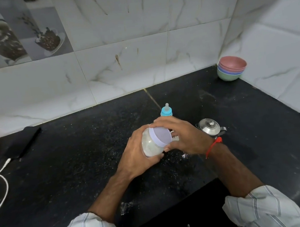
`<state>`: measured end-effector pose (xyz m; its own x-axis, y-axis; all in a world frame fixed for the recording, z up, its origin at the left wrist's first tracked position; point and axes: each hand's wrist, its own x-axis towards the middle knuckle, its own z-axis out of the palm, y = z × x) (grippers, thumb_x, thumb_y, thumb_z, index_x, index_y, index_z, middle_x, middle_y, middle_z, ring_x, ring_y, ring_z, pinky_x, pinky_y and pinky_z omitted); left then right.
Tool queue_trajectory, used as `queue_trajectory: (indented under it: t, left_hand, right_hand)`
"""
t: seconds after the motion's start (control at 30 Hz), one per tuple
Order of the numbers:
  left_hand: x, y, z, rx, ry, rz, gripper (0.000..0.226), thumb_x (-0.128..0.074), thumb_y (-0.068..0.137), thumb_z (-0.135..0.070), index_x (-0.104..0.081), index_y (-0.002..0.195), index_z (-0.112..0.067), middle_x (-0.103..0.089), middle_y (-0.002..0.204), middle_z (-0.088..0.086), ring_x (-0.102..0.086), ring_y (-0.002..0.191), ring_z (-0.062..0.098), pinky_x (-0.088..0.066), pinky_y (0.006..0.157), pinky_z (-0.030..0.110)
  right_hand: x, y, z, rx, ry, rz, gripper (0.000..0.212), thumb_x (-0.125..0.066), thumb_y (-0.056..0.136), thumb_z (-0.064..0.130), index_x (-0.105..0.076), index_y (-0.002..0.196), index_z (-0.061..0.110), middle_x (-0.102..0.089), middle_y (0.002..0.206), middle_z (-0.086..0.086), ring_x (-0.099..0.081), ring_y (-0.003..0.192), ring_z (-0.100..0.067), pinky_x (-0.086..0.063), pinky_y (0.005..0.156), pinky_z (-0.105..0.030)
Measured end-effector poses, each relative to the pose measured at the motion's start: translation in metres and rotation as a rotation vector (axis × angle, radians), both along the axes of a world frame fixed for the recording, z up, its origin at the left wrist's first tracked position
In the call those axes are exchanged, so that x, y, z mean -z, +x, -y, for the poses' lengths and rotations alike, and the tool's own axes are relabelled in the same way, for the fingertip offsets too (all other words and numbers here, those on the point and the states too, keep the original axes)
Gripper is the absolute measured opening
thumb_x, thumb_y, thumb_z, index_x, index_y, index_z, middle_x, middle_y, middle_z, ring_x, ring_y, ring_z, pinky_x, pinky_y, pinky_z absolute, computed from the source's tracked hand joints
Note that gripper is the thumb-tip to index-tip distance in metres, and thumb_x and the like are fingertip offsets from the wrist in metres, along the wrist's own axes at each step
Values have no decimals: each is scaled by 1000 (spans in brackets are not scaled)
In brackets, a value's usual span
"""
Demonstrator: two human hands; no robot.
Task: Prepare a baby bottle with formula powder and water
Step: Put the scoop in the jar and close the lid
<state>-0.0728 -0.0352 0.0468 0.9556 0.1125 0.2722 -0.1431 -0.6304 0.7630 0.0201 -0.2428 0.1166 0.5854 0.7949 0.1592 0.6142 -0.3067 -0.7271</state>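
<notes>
While the left hand (140,151) wrapped its curled fingers round the body of the clear jar (151,145), tilted above the counter (76,158), the right hand (182,135) had fingers and thumb spread narrow round the rim of the white lid (160,136). The jar looked like light, stiff, smooth plastic partly filled with pale powder, so it probably needed a firm grip low on the body and a twist at the lid's edge. Just beyond the right fingertips stood the baby bottle (166,111).
</notes>
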Motion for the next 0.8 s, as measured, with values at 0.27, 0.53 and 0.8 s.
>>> queue_trajectory:
  t: [0.27, 0.53, 0.8]
  left_hand:
    - [-8, -1, 8, 33, 67, -5, 102, -87, 62, -58, -34, 148, -47, -44, 142, -27, -48, 132, 9, -49, 106, 40]
    - [-5, 2, 13, 58, 24, -45, 105, -91, 60, -55, -33, 147, -52, -46, 142, -28, -50, 131, 6, -53, 104, 41]
    - [-4, 5, 15, 45, -54, -39, 103, -92, 58, -54, -32, 141, -63, -46, 139, -30, -51, 130, 5, -52, 103, 37]
  right_hand:
    - [-5, 7, 6, 96, -152, -10, 80, -95, 70, 39, -52, 138, 44, -46, 119, 43, -52, 114, 6, -52, 92, -22]
    - [-7, 1, 2, 326, -324, 14, 82, -65, 60, 93, -55, 118, 36, -58, 94, 19, -62, 89, -5, -48, 72, -23]
    - [-15, 0, 3, 132, -260, 39, 74, -82, 86, 51, -49, 148, 27, -57, 142, 5, -51, 127, -13, -47, 113, -42]
